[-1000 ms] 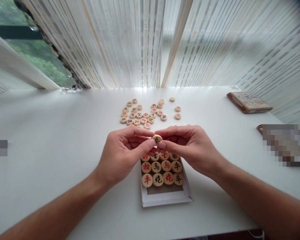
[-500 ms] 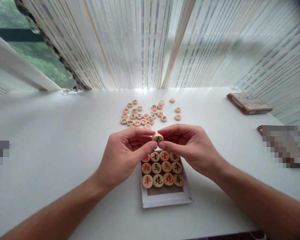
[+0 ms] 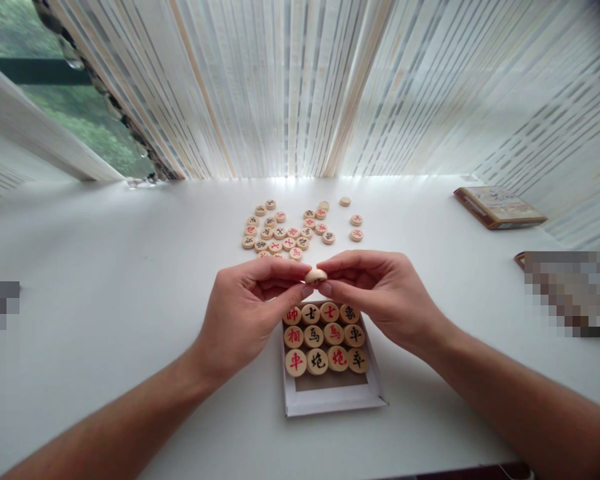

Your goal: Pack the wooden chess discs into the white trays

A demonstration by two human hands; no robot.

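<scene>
**Tray [image 3: 333,405] part filled, loose discs [image 3: 279,233] beyond**

Head view. Grip: the thumb and fingers of my left hand [image 3: 250,313] and my right hand [image 3: 380,293] pinched 1 held disc [image 3: 316,275] between them, the gap only as wide as the wood. It sat off the tabletop [image 3: 130,300], just over the tray's far end, tilted so that its rounded edge showed and its mark was nearly hidden.

Progress: 12 discs lay character-up in the tray, in 3 rows of 4, the nearest row ending in red and black characters [image 3: 339,359]. My hands covered the far end, so I could not tell whether more lay there. Left over: a bare brown strip of floor [image 3: 330,381] at the near end, and more than 20 discs scattered outside. I judged it well short of complete.

Materials: discs of pale, smooth wood, squat and round-sided, the characters painted or cut; I could not tell which. Tray of thin white card, by its look, low-walled. Tabletop white with a soft sheen. A flat box [image 3: 500,207] lay far right, brown-edged, with a printed top. Behind, a striped curtain [image 3: 290,87] hung, sheer-looking.
</scene>
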